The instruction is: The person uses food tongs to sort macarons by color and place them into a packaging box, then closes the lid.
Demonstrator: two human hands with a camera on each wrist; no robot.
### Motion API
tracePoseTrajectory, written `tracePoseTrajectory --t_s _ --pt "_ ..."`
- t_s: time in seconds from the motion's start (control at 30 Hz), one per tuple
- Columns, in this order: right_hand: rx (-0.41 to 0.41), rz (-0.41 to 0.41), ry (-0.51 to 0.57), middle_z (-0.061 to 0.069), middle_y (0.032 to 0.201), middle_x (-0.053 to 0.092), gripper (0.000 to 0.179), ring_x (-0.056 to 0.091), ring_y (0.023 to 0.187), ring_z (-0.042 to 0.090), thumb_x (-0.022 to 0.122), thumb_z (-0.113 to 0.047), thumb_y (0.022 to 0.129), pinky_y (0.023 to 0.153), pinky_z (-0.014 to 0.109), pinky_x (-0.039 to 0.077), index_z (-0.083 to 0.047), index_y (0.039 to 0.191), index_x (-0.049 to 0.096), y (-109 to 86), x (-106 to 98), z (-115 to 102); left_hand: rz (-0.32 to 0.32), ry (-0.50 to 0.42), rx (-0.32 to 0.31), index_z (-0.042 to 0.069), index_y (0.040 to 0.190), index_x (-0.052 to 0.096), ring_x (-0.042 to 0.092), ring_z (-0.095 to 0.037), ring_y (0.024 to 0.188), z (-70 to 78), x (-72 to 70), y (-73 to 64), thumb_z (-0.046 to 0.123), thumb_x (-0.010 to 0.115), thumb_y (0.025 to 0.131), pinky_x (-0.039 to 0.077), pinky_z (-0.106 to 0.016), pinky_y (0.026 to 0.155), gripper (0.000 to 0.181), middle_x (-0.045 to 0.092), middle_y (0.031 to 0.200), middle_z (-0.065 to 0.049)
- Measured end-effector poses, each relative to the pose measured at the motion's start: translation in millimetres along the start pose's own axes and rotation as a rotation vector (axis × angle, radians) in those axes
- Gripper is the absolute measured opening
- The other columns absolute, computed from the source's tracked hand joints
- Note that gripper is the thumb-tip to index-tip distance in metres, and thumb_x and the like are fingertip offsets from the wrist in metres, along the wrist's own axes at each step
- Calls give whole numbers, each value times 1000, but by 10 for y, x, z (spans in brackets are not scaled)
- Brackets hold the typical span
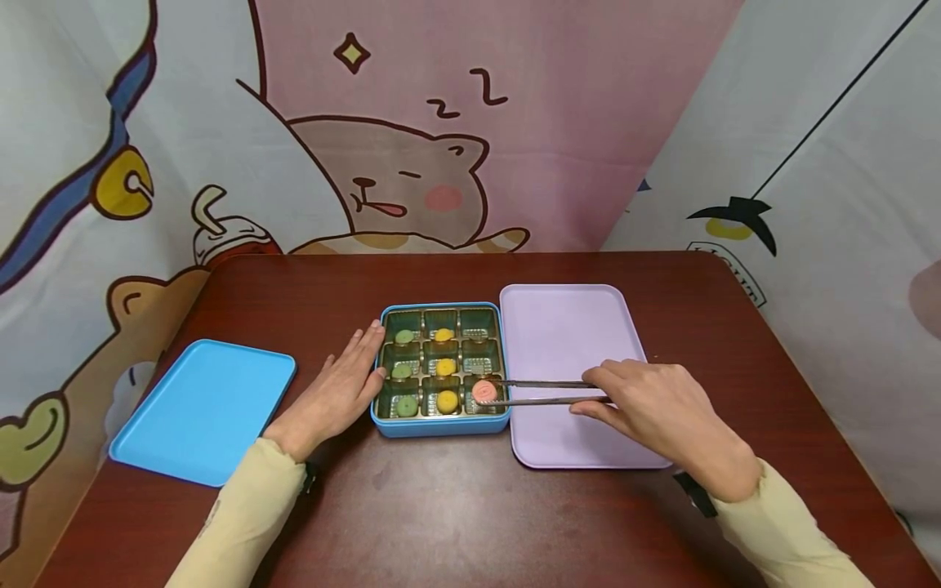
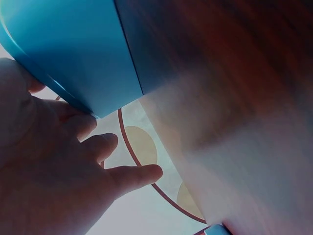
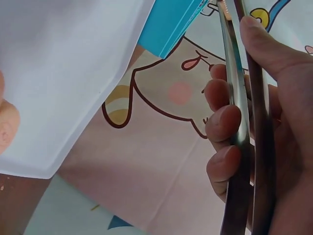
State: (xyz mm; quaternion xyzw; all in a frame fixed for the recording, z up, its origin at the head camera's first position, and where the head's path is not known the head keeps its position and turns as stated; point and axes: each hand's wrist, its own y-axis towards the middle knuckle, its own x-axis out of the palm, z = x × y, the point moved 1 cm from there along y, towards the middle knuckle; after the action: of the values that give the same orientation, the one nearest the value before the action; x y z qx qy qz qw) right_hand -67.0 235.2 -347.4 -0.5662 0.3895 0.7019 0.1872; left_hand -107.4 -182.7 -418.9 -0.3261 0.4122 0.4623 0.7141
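My right hand [image 1: 662,412] grips a pair of metal tongs [image 1: 544,401], its fingers curled round both arms in the right wrist view. The tong tips lie either side of a pink round pastry [image 1: 483,392] in the front right compartment of a blue box [image 1: 441,428]. Whether the pastry touches the compartment floor, I cannot tell. Green pastries [image 1: 407,406] fill the box's left column and yellow pastries [image 1: 447,402] its middle column, one per compartment. With fingers extended, my left hand [image 1: 327,400] rests against the box's left side; the left wrist view shows its fingers along the blue wall.
A lilac tray [image 1: 566,327] lies right of the box, beneath the tongs and right hand. Off to the left lies a blue lid [image 1: 209,408], flat on the brown table [image 1: 456,514]. A cartoon-printed cloth [image 1: 559,122] hangs behind the table.
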Motion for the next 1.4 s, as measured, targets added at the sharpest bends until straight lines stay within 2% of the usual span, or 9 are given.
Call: tracePoseTrajectory --t_s 0.23,0.6,0.8,1.13,1.4 --pt "-26 -73 -48 -9 64 55 36 40 50 3 86 -46 83 42 20 31 -14 92 74 124 -74 -43 2 3 -1 12 168 10 10 -36 159 -4 3 1 35 42 112 17 -73 117 69 5 174 -6" --pt "-84 -103 -121 -9 62 48 39 42 50 8 85 -49 84 39 24 29 -17 79 63 311 -177 -99 -2 -3 -2 13 168 9 9 -35 159 -8 -2 0 36 42 112 17 -73 117 69 5 174 -5" --pt "-105 -87 -138 -9 62 47 42 45 50 11 86 -48 83 38 27 31 -17 75 58 370 -187 -134 -2 -9 -2 12 168 10 9 -35 159 -5 -3 -2 36 42 112 17 -74 116 69 5 174 -5" --pt "-112 -121 -151 -9 60 46 42 42 49 10 88 -45 80 40 27 33 -17 72 59 474 -220 -207 4 0 3 11 168 11 10 -36 158 -6 -4 2 35 42 112 18 -74 116 68 5 174 -6" --pt "-115 -172 -172 -6 62 52 38 44 50 11 90 -42 80 42 28 35 -16 75 63 545 -229 -268 10 5 5 10 168 12 11 -37 158 -3 -8 4 34 42 113 18 -74 116 67 6 174 -7"
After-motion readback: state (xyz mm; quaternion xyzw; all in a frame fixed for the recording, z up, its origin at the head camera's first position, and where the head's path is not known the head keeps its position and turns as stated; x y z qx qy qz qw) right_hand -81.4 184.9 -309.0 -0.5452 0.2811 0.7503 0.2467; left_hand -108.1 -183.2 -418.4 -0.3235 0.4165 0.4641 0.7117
